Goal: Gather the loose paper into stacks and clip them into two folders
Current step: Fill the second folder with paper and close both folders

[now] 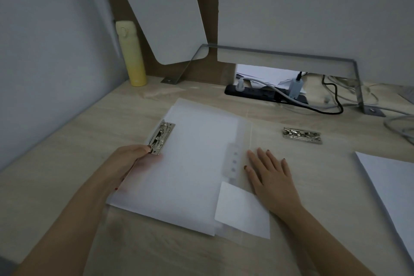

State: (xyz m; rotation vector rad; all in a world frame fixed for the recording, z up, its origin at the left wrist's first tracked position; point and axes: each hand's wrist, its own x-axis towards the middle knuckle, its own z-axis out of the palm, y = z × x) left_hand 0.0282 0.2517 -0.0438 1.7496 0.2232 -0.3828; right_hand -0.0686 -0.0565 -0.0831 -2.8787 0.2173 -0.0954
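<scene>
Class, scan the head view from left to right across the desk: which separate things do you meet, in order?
Yellow bottle → folder clip → loose metal clip → paper stack.

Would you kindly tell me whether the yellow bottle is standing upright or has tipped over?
Upright: the yellow bottle stands on its base at the back left corner of the desk, cap uppermost.

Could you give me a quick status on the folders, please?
Left hand pinches the metal clip on the paper stack. Right hand flat on the folder cover. Second clip and loose paper lie to the right. Nothing blocking.
</scene>
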